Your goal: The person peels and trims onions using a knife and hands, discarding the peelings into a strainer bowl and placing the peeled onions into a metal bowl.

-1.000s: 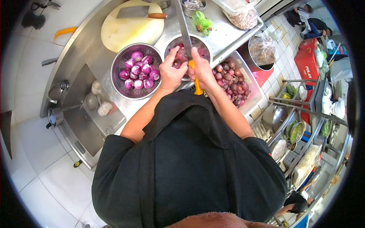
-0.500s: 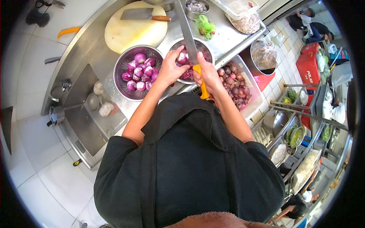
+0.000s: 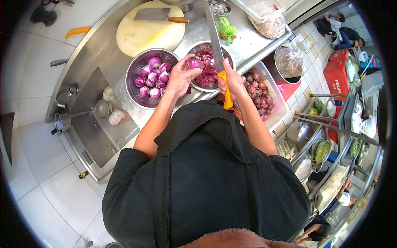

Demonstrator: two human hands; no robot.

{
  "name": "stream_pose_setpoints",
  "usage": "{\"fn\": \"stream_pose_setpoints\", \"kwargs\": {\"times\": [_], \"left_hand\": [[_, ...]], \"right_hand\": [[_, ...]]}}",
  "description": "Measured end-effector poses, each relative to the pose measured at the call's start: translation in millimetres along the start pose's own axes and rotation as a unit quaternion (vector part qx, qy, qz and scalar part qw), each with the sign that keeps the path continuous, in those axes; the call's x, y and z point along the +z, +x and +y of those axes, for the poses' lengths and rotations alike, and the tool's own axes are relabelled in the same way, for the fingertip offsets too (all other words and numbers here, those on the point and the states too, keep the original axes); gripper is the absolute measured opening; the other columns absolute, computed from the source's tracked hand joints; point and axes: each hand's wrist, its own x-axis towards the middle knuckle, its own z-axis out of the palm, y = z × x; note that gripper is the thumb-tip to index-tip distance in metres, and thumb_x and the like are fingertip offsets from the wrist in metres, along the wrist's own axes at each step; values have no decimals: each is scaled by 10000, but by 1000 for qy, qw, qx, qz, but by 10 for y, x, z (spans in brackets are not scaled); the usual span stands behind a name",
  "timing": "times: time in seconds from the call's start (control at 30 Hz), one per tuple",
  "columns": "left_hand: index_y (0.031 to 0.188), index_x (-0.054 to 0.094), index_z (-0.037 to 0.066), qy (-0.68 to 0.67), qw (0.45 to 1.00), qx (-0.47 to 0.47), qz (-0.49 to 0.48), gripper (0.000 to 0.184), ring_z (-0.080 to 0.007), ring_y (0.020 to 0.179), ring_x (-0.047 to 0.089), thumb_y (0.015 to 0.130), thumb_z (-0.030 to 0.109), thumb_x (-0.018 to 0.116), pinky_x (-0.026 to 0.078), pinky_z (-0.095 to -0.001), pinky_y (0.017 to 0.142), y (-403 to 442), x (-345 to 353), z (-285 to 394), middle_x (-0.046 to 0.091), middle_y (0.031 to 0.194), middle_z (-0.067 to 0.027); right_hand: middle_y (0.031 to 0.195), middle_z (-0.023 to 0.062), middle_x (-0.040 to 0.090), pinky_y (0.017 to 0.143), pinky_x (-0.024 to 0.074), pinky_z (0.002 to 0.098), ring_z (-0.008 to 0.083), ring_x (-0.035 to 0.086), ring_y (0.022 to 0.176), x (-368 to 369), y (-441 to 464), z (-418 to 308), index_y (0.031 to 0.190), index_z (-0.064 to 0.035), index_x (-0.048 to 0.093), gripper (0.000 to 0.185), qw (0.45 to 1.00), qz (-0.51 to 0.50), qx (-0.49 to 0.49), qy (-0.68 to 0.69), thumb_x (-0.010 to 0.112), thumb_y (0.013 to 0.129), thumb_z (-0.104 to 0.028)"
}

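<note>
Between the thumb and fingers of my left hand (image 3: 180, 78) is a red onion (image 3: 193, 64), held at the left rim of a metal colander (image 3: 225, 53). Purple onion skins (image 3: 205, 77) fill much of that colander. My right hand (image 3: 232, 81) grips the yellow handle of a long knife (image 3: 227, 93), its blade pointing away from me across the colander. Left of my hands, a second colander (image 3: 134, 68) holds several peeled red onions (image 3: 154, 77). To the right, a plastic bin (image 3: 278, 101) contains several unpeeled red onions (image 3: 259, 97).
A cleaver (image 3: 153, 14) lies on a round cutting board (image 3: 128, 41) at the back. The sink (image 3: 89, 136) is on the left, with a ladle (image 3: 102, 109) in it. A green plastic bag (image 3: 226, 29) sits behind the skins. Metal shelving (image 3: 331, 120) stands right.
My left hand has moved slightly left with the onion, away from the knife blade. More skins now show in the colander. My right hand and the knife have shifted slightly right.
</note>
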Motion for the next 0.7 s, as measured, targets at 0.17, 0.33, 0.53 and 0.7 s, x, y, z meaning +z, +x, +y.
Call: {"fn": "stream_pose_setpoints", "kwargs": {"times": [0.17,0.33,0.53,0.7], "left_hand": [[1379,502,32,10,1000,8,18,520,-188,1038,664,892,-41,669,575,-345,884,-15,-72,100,660,1144,-85],[1328,530,12,-55,997,33,37,403,-199,1027,675,937,-7,625,580,-370,923,48,-93,170,667,1147,-109],[1237,587,10,-40,995,74,47,290,-207,1039,675,949,3,614,574,-367,922,64,-70,194,677,1145,-112],[1239,585,-10,9,997,68,47,277,-224,1061,663,963,12,597,555,-377,941,12,48,120,668,1139,-115]], "right_hand": [[826,132,661,657,512,349,221,644,729,-17,-100,41,1387,-5,515,631,960,50,-144,-233,499,1012,-512],[1317,230,605,1049,429,383,344,576,1257,58,-206,253,1404,-71,537,567,916,43,-230,-325,535,998,-467],[1203,243,666,991,463,373,333,626,1194,96,-423,253,1366,-55,571,518,896,47,-193,-396,516,1012,-429],[1128,258,667,937,486,452,425,625,1103,77,-373,353,1345,-102,601,561,888,70,-223,-396,503,984,-520]]}}
